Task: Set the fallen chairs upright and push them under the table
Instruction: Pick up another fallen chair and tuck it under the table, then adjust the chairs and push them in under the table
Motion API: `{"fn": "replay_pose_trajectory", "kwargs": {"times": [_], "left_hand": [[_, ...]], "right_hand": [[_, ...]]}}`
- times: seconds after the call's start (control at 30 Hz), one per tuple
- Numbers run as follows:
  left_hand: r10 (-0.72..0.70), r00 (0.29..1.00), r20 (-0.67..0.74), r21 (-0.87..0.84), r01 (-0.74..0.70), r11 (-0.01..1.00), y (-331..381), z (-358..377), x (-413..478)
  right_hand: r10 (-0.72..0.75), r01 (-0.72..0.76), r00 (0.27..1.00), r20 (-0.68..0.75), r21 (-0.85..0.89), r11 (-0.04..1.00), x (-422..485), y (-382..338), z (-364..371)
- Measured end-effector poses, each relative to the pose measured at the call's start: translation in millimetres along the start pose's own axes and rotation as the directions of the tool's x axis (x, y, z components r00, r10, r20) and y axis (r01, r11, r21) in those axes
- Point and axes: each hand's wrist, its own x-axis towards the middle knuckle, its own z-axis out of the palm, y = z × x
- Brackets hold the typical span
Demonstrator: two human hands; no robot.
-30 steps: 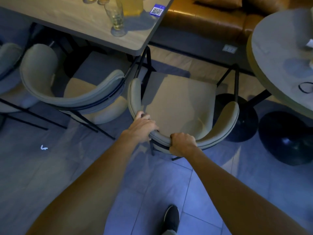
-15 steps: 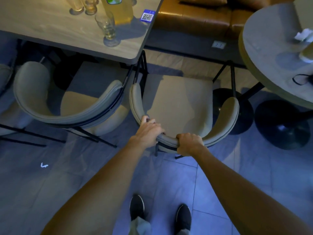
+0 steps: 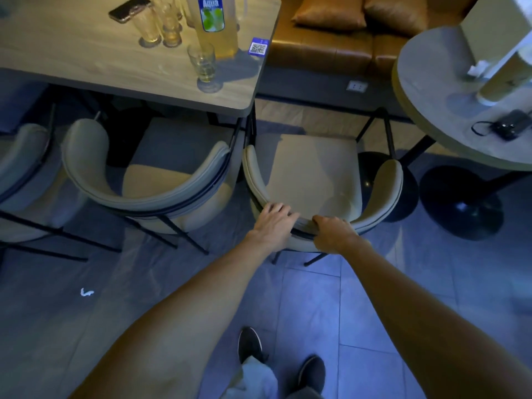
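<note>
A beige chair (image 3: 311, 168) with a curved backrest and black legs stands upright just right of the wooden table's (image 3: 86, 67) near corner, its seat facing away from me. My left hand (image 3: 273, 223) lies over the left part of the backrest's rim, fingers draped on top. My right hand (image 3: 334, 233) grips the rim a little to the right, fingers curled round it. A second beige chair (image 3: 149, 197) stands upright on the left, its seat partly under the table. The edge of a third chair (image 3: 17, 168) shows at the far left.
Several glasses, a tall bottle (image 3: 214, 24) and a phone (image 3: 126, 10) stand on the wooden table. A round table (image 3: 446, 125) with black pedestal bases (image 3: 460, 203) is close on the right. A brown sofa (image 3: 331, 47) lies behind. My shoes (image 3: 250, 344) are on the tiled floor.
I have stepped closer, both feet now in view, and the chair has slid slightly forward beside the table corner. My left hand's fingers lie flatter on the rim than before.
</note>
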Motion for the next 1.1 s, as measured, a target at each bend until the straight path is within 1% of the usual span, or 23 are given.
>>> {"fn": "replay_pose_trajectory", "kwargs": {"times": [0.1,0.2,0.37,0.43,0.47,0.57,0.67,0.73,0.93,1.1], "left_hand": [[-0.071,0.997,0.03,-0.073,0.073,0.995,1,-24,-28],[-0.138,0.99,-0.026,-0.094,0.135,0.986,1,-49,-67],[-0.253,0.96,-0.116,-0.124,0.238,0.963,2,-82,-150],[-0.309,0.943,-0.124,-0.136,0.292,0.947,4,-92,-183],[-0.349,0.926,-0.142,-0.14,0.331,0.933,7,-98,-209],[-0.387,0.917,-0.094,-0.17,0.368,0.914,11,-107,-240],[-0.429,0.894,-0.128,-0.162,0.408,0.899,9,-120,-286],[-0.449,0.88,-0.156,-0.165,0.425,0.89,-1,-131,-314],[-0.521,0.841,-0.144,-0.146,0.502,0.852,-47,-146,-384],[-0.576,0.806,-0.138,-0.147,0.559,0.816,-113,-149,-444]], "right_hand": [[0.007,-0.006,1.0,-0.018,0.055,0.998,-23,-9,-16],[-0.008,0.011,0.999,-0.051,0.052,0.999,-50,-20,-36],[-0.107,0.11,0.984,-0.144,0.01,0.994,-109,-46,-55],[-0.147,0.148,0.976,-0.163,-0.004,0.989,-138,-59,-57],[-0.184,0.179,0.965,-0.185,-0.044,0.983,-161,-72,-57],[-0.219,0.206,0.962,-0.166,-0.091,0.974,-182,-88,-52],[-0.268,0.249,0.953,-0.14,-0.137,0.959,-210,-116,-45],[-0.324,0.302,0.933,-0.156,-0.145,0.942,-226,-142,-45],[-0.439,0.414,0.89,-0.125,-0.184,0.892,-247,-220,-48],[-0.449,0.424,0.889,-0.096,-0.203,0.883,-250,-305,-55]]}}
